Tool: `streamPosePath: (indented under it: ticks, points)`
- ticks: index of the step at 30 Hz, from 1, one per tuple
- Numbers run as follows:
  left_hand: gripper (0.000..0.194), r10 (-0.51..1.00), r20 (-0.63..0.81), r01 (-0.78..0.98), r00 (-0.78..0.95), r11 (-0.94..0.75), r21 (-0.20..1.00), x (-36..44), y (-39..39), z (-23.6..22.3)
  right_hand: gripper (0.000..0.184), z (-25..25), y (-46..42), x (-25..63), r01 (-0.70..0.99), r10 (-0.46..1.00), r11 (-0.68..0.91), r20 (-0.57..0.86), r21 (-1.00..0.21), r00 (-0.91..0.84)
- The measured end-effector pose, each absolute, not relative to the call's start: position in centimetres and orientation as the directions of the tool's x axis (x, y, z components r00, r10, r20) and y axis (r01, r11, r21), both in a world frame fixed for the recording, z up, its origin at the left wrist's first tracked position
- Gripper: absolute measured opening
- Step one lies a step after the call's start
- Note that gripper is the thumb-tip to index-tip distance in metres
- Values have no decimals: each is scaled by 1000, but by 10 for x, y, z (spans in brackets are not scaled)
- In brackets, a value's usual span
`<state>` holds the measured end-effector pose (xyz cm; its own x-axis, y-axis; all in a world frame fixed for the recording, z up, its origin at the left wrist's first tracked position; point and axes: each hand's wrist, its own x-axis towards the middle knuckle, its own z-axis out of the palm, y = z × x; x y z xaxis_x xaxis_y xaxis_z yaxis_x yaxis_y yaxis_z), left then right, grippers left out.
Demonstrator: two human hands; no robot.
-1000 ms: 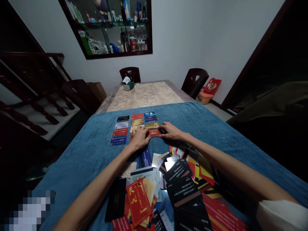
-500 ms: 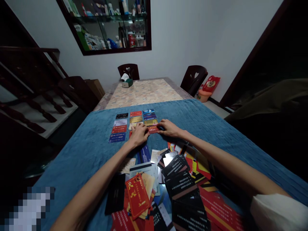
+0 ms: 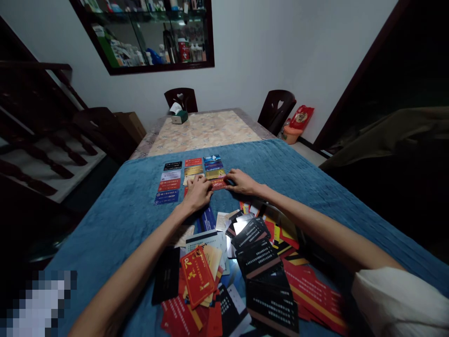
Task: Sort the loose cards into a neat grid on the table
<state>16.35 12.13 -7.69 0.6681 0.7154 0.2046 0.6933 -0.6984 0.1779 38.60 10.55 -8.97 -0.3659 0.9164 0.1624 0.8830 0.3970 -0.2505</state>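
A red bank card (image 3: 219, 184) lies flat on the blue cloth (image 3: 115, 220), at the near end of the right column of laid-out cards. My right hand (image 3: 242, 181) pinches its right edge between thumb and fingers. At its left edge are the curled fingers of my left hand (image 3: 198, 193), which covers part of the middle column. A gold card (image 3: 215, 174) lies just beyond the red one, with a blue card (image 3: 213, 162) farthest. The left column runs from a black card (image 3: 173, 165) down to a dark blue card (image 3: 166, 196).
Between my forearms spreads a loose pile of cards, with black cards (image 3: 261, 260), a red and gold card (image 3: 198, 276) and several others overlapping. A tissue box (image 3: 179, 117) stands at the table's far end. Chairs (image 3: 277, 110) flank the table.
The view has shifted slightly, so everything sits a little higher and further left. Both hands stay at the red card's edges, and the laid-out cards keep their arrangement.
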Motion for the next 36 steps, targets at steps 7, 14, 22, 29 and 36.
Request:
streamPosePath:
  ticks: [7,14,22,29,36]
  points:
    - [11,704,208,685,679,-710,166,157,120,-79,28,-87,101,385,884,917,396,164,-248,-364]
    - [16,690,225,669,688,-723,171,152,107,-70,33,-78,89,386,890,925,372,176,-263,-335]
    - [20,662,263,640,702,-748,175,151,86,-60,26,-71,63,390,856,876,458,287,-240,-388]
    - [17,615,257,562,745,-787,255,156,52,-49,17,-64,21,394,754,789,594,387,-281,-477]
    - [27,451,143,388,881,-862,326,167,-5,-34,15,-66,-14,399,715,772,622,402,-318,-493]
